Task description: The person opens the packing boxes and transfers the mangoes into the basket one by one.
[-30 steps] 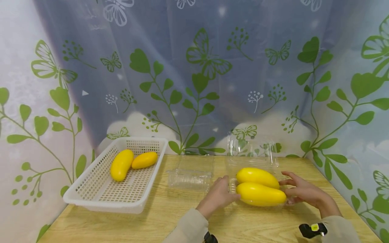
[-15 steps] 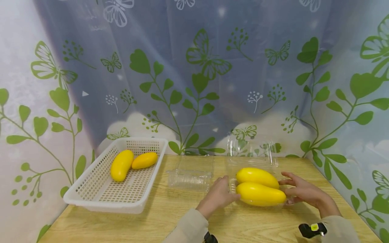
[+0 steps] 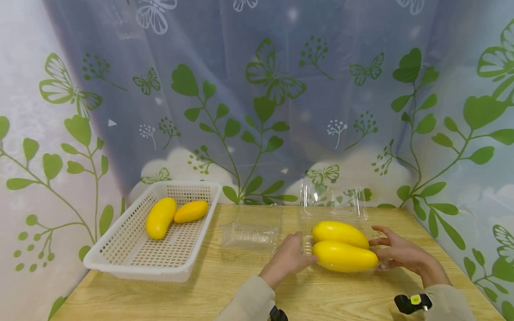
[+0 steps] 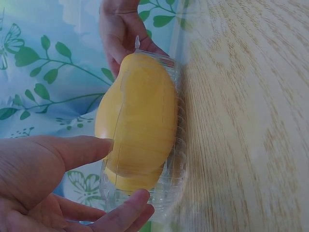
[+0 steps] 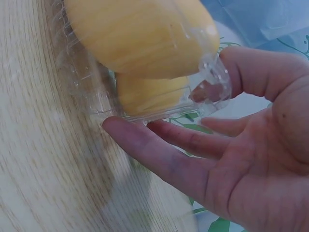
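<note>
Two long, smooth yellow fruits, mango-like in shape, lie side by side in a clear plastic clamshell box: a back fruit [image 3: 340, 235] and a front fruit [image 3: 344, 257]. The box's transparent lid [image 3: 333, 198] stands raised behind them. My left hand [image 3: 287, 261] holds the left end of the box [image 4: 166, 193], thumb at the front rim and fingertips at the end wall. At the opposite end my right hand [image 3: 405, 256] holds the corner, its thumb on the rim tab [image 5: 215, 79] and its fingers along the end wall.
A white perforated basket [image 3: 184, 272] stands at the left with a larger yellow fruit [image 3: 161, 218] and a smaller one [image 3: 191, 211] inside. Between basket and left hand sits a second clear clamshell box [image 3: 250, 236], lid raised. A patterned curtain [image 3: 261, 133] hangs behind the wooden table [image 3: 140, 298].
</note>
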Demonstrator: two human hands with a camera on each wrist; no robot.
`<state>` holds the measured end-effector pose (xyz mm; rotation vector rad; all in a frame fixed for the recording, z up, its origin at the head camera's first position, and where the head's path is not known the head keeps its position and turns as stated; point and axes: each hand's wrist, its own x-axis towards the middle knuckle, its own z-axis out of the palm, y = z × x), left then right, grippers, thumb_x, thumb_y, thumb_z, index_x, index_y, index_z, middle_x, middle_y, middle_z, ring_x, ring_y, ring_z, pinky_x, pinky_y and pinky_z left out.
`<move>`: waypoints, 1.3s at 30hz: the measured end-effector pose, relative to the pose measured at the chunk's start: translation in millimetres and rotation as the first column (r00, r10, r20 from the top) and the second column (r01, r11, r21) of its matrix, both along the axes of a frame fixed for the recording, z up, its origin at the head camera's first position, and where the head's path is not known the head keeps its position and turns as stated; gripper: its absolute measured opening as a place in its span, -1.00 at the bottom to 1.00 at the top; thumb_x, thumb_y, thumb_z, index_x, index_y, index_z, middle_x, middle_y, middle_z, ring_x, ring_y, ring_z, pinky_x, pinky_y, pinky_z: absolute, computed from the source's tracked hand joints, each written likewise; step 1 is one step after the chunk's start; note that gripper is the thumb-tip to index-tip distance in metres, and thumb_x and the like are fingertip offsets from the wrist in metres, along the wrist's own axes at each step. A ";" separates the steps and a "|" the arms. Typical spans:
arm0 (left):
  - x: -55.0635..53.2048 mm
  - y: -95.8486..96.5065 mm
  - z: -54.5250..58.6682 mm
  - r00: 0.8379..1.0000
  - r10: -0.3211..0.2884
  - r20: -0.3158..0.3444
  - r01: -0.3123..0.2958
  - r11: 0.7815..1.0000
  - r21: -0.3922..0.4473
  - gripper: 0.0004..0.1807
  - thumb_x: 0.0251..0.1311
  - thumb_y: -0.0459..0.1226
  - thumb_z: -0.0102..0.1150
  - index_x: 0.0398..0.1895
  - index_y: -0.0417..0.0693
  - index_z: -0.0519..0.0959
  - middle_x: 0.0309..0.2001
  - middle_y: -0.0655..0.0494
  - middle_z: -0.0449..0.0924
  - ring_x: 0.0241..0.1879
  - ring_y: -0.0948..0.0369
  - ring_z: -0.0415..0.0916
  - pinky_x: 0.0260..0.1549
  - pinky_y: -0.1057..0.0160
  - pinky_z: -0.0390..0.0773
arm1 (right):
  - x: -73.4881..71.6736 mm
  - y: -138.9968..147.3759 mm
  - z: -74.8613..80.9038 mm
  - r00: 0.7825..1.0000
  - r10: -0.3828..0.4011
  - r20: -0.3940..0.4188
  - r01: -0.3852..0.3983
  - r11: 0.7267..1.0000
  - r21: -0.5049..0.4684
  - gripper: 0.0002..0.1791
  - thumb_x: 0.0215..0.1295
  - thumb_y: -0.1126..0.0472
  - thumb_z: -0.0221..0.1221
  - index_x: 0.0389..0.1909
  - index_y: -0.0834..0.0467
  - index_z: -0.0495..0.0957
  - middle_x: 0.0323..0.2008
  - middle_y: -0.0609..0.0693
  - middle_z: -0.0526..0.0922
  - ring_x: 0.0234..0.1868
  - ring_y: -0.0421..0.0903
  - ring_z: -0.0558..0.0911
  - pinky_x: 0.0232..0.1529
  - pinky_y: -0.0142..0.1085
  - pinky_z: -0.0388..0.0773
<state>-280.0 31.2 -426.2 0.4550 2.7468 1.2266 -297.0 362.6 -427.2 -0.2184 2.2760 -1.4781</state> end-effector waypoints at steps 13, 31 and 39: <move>-0.8 0.4 0.0 1.000 -0.001 0.005 0.001 1.000 -0.009 -0.04 0.17 -0.07 0.48 0.50 -0.39 0.26 0.50 -0.30 0.31 0.51 -0.16 0.27 0.46 -0.16 0.35 | 0.4 -0.7 1.3 1.000 0.013 -0.016 -0.012 1.000 0.026 -0.21 0.39 0.29 0.14 0.47 0.37 -0.08 0.46 0.67 0.01 -0.15 -0.03 0.69 -0.22 -0.19 0.75; 0.5 0.0 3.9 1.000 -0.003 0.006 0.003 1.000 -0.016 -0.04 0.17 -0.09 0.48 0.51 -0.40 0.25 0.51 -0.31 0.29 0.53 -0.17 0.23 0.49 -0.15 0.30 | -0.4 6.1 -1.2 0.996 0.086 -0.012 -0.087 0.994 -0.069 -0.27 0.54 0.24 0.07 0.46 0.41 -0.13 0.49 0.67 -0.04 -0.08 0.00 0.75 -0.06 -0.08 0.77; 1.0 -1.3 3.2 1.000 -0.014 -0.012 0.013 0.999 -0.035 -0.04 0.16 -0.10 0.49 0.49 -0.41 0.26 0.48 -0.32 0.32 0.50 -0.17 0.28 0.46 -0.14 0.36 | -0.5 8.7 -4.4 0.997 0.074 -0.008 -0.075 0.992 -0.100 -0.28 0.48 0.31 0.09 0.47 0.37 -0.10 0.48 0.67 -0.02 -0.04 0.00 0.75 -0.05 -0.08 0.77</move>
